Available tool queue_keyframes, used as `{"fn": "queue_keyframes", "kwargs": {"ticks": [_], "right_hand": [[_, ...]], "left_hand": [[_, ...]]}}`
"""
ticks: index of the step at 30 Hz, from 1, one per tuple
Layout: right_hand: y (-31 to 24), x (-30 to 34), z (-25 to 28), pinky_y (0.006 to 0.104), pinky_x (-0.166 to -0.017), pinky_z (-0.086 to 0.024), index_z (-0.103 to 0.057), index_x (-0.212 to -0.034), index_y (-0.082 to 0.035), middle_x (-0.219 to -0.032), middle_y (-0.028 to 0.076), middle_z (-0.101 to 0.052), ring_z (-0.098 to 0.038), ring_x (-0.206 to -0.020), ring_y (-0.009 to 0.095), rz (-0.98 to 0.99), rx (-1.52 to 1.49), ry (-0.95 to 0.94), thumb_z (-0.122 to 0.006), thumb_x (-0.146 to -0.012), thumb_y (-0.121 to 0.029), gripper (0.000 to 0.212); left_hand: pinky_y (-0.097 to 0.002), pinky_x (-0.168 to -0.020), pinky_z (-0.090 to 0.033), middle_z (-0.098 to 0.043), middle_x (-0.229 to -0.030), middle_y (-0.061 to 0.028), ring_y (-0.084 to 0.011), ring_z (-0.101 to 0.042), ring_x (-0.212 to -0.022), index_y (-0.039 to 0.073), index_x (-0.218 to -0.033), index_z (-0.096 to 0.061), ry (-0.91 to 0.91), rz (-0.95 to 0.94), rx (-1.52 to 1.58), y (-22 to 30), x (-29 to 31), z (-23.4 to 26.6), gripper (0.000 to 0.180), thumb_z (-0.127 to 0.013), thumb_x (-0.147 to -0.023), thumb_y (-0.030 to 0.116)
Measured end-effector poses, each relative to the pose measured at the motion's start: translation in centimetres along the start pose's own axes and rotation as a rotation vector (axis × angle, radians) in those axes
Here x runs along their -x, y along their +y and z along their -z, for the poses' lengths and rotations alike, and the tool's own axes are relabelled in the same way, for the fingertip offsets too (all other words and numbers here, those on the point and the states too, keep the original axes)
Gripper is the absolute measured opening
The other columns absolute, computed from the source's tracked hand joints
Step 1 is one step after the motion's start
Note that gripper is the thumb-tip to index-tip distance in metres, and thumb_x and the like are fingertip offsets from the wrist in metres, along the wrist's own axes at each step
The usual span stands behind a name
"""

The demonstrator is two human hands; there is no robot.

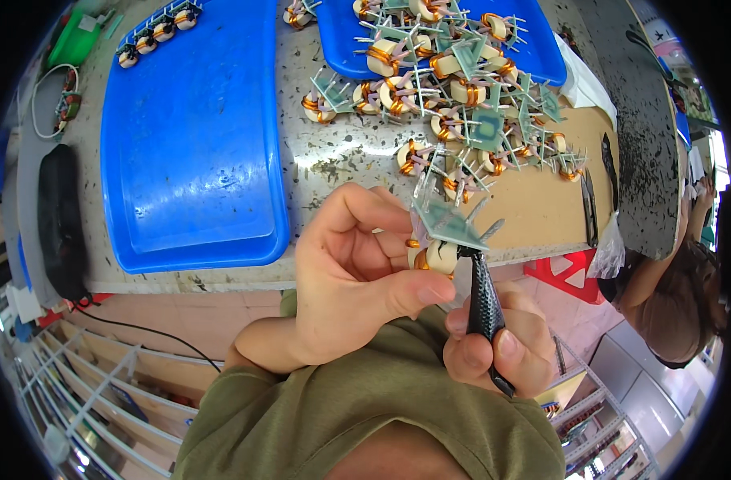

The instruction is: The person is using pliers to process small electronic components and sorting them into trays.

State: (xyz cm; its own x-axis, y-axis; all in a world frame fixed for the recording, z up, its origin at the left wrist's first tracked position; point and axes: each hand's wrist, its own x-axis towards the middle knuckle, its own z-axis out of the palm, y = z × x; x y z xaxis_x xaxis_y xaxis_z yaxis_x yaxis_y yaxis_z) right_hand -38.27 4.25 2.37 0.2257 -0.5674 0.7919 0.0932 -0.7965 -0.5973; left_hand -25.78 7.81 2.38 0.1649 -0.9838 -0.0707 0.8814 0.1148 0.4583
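Note:
Above the table's front edge, my left hand [349,276] pinches a coil [441,258], a pale ring wound with copper-coloured wire. A small green board [452,224] with metal pins sits on top of it. My right hand [501,344], closed, grips a slim black tool [485,300] with a textured handle. Its upper end meets the coil just under the board; I cannot tell what kind of tool it is. Just beyond my hands lies a heap of similar coils with green boards [469,92], partly spilling from a blue tray [549,60].
A larger blue tray [189,160] at the left holds several dark-based coils [164,32] at its far end. Black tweezers [589,208] lie on brown cardboard [541,204] at the right. A black case [61,224] stands far left; another person [673,300] is at the right.

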Motion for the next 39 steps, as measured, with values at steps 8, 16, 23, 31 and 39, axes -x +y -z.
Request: {"fn": "queue_keyframes", "kwargs": {"ticks": [8, 16, 23, 31, 39], "right_hand": [[-0.1, -0.2, 0.2, 0.0250, -0.035, -0.040, -0.047, -0.089, 0.000, -0.063, 0.008, -0.052, -0.047, -0.042, 0.016, -0.004, 0.004, -0.035, -0.070, -0.064, -0.005, 0.035], [-0.2, -0.1, -0.2, 0.0256, -0.039, -0.042, -0.048, -0.090, -0.002, -0.064, 0.008, -0.054, -0.049, -0.044, 0.016, -0.005, 0.008, 0.027, -0.071, -0.064, -0.006, 0.036], [-0.3, -0.3, 0.0, 0.0262, -0.042, -0.043, -0.047, -0.092, -0.002, -0.066, 0.009, -0.055, -0.051, -0.046, 0.017, -0.027, -0.010, 0.013, -0.071, -0.065, -0.005, 0.037], [-0.5, -0.1, 0.2, 0.0260, -0.041, -0.043, -0.046, -0.093, -0.001, -0.068, 0.010, -0.055, -0.051, -0.047, 0.017, -0.039, -0.038, 0.006, -0.070, -0.065, -0.003, 0.036], [-0.6, 0.0, 0.4, 0.0264, -0.042, -0.043, -0.047, -0.094, -0.001, -0.067, 0.009, -0.054, -0.051, -0.048, 0.017, -0.048, -0.057, -0.007, -0.070, -0.065, -0.003, 0.037]], "left_hand": [[-0.0230, -0.049, -0.046, -0.050, -0.088, -0.0107, -0.0151, -0.057, -0.071, 0.000, -0.090, -0.040, 0.092, 0.046, -0.019, 0.1, -0.2, -0.5, 0.038, -0.063, -0.064, -0.013], [-0.0198, -0.039, -0.036, -0.053, -0.068, -0.0081, -0.0106, -0.049, -0.049, 0.004, -0.088, -0.043, 0.128, 0.406, 0.025, 0.8, -0.5, -0.8, 0.018, -0.056, -0.077, 0.003], [-0.0193, -0.040, -0.037, -0.056, -0.074, -0.0109, -0.0102, -0.050, -0.050, 0.004, -0.088, -0.044, 0.083, 0.406, -0.030, 0.7, -0.4, -0.7, 0.016, -0.056, -0.078, 0.005], [-0.0153, -0.035, -0.031, -0.059, -0.083, -0.0168, -0.0039, -0.039, -0.042, 0.002, -0.091, -0.049, 0.094, 0.351, -0.245, 0.3, -0.4, -1.1, 0.046, -0.065, -0.070, 0.039], [-0.0154, -0.035, -0.030, -0.059, -0.083, -0.0179, -0.0046, -0.039, -0.041, 0.003, -0.085, -0.048, 0.104, 0.324, -0.246, 0.2, -0.4, -1.3, 0.042, -0.066, -0.070, 0.038]]}}
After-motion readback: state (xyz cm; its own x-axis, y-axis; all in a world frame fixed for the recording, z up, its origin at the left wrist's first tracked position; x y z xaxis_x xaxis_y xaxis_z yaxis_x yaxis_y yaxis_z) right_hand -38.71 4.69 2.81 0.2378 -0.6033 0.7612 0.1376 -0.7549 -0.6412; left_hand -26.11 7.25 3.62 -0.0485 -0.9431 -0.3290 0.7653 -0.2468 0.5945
